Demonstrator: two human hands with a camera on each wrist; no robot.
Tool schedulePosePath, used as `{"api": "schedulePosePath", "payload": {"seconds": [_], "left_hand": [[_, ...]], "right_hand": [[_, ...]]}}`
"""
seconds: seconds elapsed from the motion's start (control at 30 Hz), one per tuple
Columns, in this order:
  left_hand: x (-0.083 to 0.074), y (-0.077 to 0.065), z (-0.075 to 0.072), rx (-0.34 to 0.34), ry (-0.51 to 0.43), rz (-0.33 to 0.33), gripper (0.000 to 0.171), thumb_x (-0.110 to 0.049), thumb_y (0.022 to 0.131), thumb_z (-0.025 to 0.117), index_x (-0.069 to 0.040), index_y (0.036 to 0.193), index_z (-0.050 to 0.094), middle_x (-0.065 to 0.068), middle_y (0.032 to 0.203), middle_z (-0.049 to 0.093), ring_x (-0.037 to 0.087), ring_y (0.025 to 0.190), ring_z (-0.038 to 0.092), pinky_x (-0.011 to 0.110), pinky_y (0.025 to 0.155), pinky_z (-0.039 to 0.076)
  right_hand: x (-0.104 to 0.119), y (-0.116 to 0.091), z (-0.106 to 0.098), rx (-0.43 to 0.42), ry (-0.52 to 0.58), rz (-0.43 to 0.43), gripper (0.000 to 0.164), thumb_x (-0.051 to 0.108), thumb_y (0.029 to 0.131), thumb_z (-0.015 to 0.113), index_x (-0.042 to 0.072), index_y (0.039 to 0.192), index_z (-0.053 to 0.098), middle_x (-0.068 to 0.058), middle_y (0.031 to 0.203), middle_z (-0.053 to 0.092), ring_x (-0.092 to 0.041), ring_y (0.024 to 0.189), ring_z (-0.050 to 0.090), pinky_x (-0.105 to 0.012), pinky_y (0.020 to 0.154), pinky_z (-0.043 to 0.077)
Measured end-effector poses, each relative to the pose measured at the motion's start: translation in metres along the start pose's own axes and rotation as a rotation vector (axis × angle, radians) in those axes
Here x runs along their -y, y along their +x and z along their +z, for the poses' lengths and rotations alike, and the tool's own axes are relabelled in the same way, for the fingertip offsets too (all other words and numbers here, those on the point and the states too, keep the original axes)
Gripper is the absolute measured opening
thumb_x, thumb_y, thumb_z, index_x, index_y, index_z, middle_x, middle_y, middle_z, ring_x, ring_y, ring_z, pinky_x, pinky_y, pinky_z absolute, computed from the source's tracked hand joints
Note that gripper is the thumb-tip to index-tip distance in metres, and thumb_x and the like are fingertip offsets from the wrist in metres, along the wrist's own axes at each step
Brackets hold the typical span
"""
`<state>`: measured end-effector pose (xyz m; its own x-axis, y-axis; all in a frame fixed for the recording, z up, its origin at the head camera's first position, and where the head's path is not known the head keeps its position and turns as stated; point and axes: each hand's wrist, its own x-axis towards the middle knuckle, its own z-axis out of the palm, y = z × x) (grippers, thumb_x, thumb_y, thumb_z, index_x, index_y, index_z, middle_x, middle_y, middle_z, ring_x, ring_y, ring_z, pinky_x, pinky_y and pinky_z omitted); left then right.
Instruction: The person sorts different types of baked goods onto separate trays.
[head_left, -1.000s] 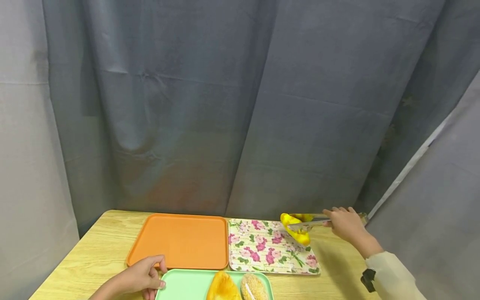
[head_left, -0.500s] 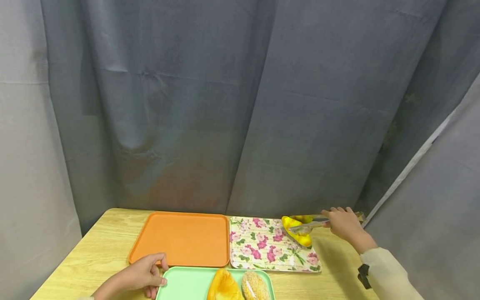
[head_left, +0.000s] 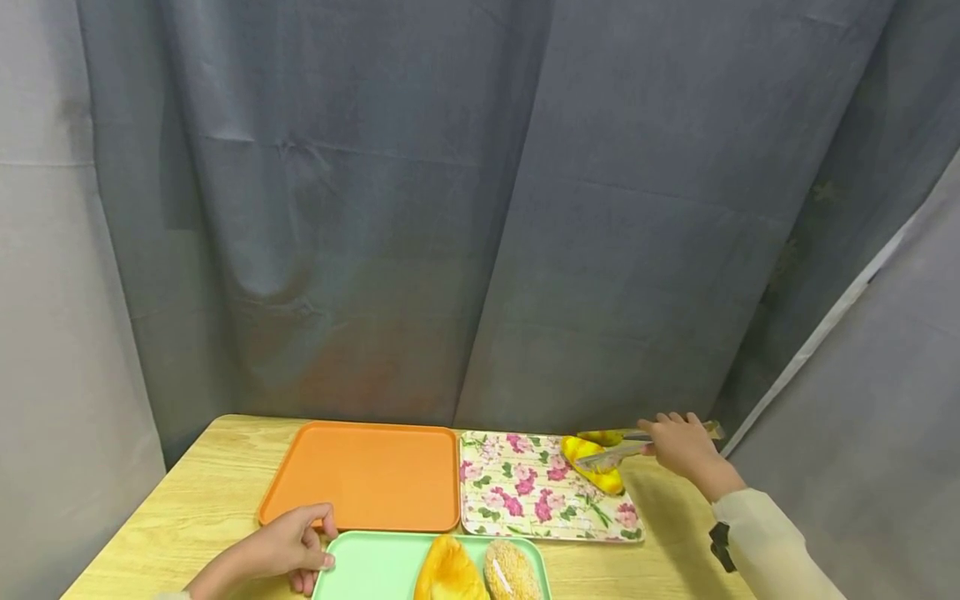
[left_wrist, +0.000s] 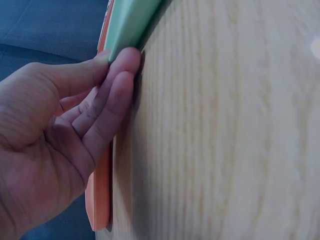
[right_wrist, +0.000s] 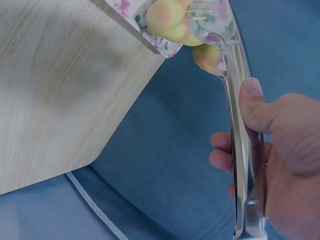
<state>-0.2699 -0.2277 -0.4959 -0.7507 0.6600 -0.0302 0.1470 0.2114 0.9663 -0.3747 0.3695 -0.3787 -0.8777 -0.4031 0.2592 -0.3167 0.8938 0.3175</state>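
Observation:
My left hand [head_left: 288, 546] pinches the left rim of the green tray [head_left: 367, 567] between thumb and fingers, also clear in the left wrist view. On that tray lie a golden-brown bread [head_left: 448, 571] and, to its right, an oval crumb-coated bread [head_left: 510, 571] in a glossy wrapper. Gripped in my right hand [head_left: 682, 450] are metal serving tongs [right_wrist: 242, 150]. Their ends are around a curved yellow bread [head_left: 596, 467] at the right side of the floral tray [head_left: 525, 492]. Whether the bread rests on the tray, I cannot tell.
An orange tray [head_left: 367, 475] lies left of the floral one, behind the green tray. All stand on a light wooden table [head_left: 172, 500]. Grey curtains [head_left: 375, 208] hang close behind and at both sides.
The yellow bread and tongs have come down slightly relative to the floral tray. My left hand stays at the green tray's edge. The head view has shifted a little.

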Motion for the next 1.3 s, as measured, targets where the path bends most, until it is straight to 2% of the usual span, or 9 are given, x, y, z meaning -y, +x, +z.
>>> {"api": "schedulePosePath", "payload": {"seconds": [0.2, 0.43, 0.6, 0.8, 1.0, 1.1, 1.17, 1.23, 1.3], "left_hand": [[0.001, 0.000, 0.001, 0.001, -0.008, -0.013, 0.031, -0.009, 0.090, 0.062, 0.009, 0.104, 0.041, 0.031, 0.063, 0.059, 0.022, 0.049, 0.062, 0.028, 0.044, 0.052], [0.001, 0.001, 0.002, -0.005, -0.007, -0.019, 0.031, -0.010, 0.090, 0.062, 0.009, 0.104, 0.041, 0.027, 0.064, 0.060, 0.020, 0.050, 0.062, 0.029, 0.045, 0.053], [0.002, 0.001, 0.003, -0.016, 0.000, -0.026, 0.031, -0.010, 0.089, 0.062, 0.008, 0.104, 0.042, 0.023, 0.063, 0.062, 0.021, 0.050, 0.062, 0.030, 0.045, 0.053], [0.000, 0.001, 0.003, -0.009, -0.002, -0.024, 0.031, -0.010, 0.089, 0.062, 0.008, 0.103, 0.042, 0.027, 0.063, 0.061, 0.021, 0.049, 0.062, 0.029, 0.044, 0.052], [0.000, 0.001, 0.002, -0.008, -0.007, -0.030, 0.032, -0.011, 0.089, 0.063, 0.008, 0.104, 0.041, 0.017, 0.062, 0.063, 0.018, 0.050, 0.062, 0.029, 0.045, 0.053], [0.001, 0.001, 0.000, -0.006, -0.004, -0.030, 0.033, -0.011, 0.089, 0.063, 0.009, 0.105, 0.041, 0.012, 0.063, 0.064, 0.018, 0.051, 0.063, 0.029, 0.045, 0.053], [0.002, 0.000, -0.002, -0.004, -0.003, -0.031, 0.033, -0.011, 0.090, 0.062, 0.009, 0.105, 0.041, 0.011, 0.063, 0.064, 0.017, 0.052, 0.063, 0.028, 0.046, 0.053], [0.003, 0.000, -0.003, -0.001, -0.006, -0.032, 0.032, -0.011, 0.090, 0.062, 0.008, 0.105, 0.041, 0.011, 0.063, 0.063, 0.017, 0.051, 0.063, 0.028, 0.046, 0.053], [0.003, 0.000, -0.003, 0.000, -0.008, -0.030, 0.032, -0.011, 0.090, 0.061, 0.009, 0.105, 0.041, 0.012, 0.063, 0.064, 0.017, 0.051, 0.063, 0.028, 0.046, 0.053]], "right_hand": [[0.002, -0.002, -0.002, 0.005, -0.039, -0.001, 0.041, 0.030, 0.078, 0.073, 0.010, 0.113, 0.066, -0.012, 0.092, 0.065, -0.032, 0.082, 0.059, -0.054, 0.074, 0.045], [0.002, -0.006, -0.001, 0.000, -0.064, 0.025, 0.043, 0.031, 0.079, 0.072, 0.008, 0.114, 0.064, -0.013, 0.091, 0.063, -0.033, 0.082, 0.058, -0.054, 0.074, 0.045], [0.004, -0.007, -0.003, -0.034, -0.064, 0.027, 0.043, 0.032, 0.079, 0.071, 0.007, 0.113, 0.064, -0.014, 0.090, 0.062, -0.034, 0.081, 0.058, -0.055, 0.074, 0.046], [0.015, -0.010, -0.013, -0.076, 0.032, 0.021, 0.044, 0.033, 0.084, 0.067, 0.005, 0.117, 0.062, -0.013, 0.087, 0.061, -0.032, 0.079, 0.058, -0.054, 0.073, 0.047], [0.040, -0.012, -0.039, 0.003, 0.188, 0.029, 0.050, 0.038, 0.086, 0.064, 0.007, 0.125, 0.057, -0.003, 0.082, 0.061, -0.027, 0.080, 0.062, -0.050, 0.072, 0.051], [0.053, -0.014, -0.054, 0.065, 0.292, 0.020, 0.050, 0.039, 0.089, 0.061, 0.009, 0.128, 0.055, 0.004, 0.075, 0.056, -0.018, 0.070, 0.057, -0.038, 0.062, 0.050], [0.060, -0.016, -0.063, 0.097, 0.348, 0.010, 0.048, 0.041, 0.090, 0.058, 0.012, 0.129, 0.055, 0.008, 0.072, 0.052, -0.011, 0.065, 0.051, -0.029, 0.056, 0.043], [0.066, -0.020, -0.071, 0.128, 0.406, 0.001, 0.047, 0.044, 0.091, 0.055, 0.015, 0.128, 0.056, 0.010, 0.072, 0.052, -0.006, 0.060, 0.042, -0.024, 0.052, 0.035], [0.071, -0.024, -0.078, 0.152, 0.471, -0.025, 0.047, 0.047, 0.092, 0.053, 0.017, 0.128, 0.056, 0.011, 0.077, 0.056, -0.002, 0.059, 0.042, -0.022, 0.053, 0.035]]}}
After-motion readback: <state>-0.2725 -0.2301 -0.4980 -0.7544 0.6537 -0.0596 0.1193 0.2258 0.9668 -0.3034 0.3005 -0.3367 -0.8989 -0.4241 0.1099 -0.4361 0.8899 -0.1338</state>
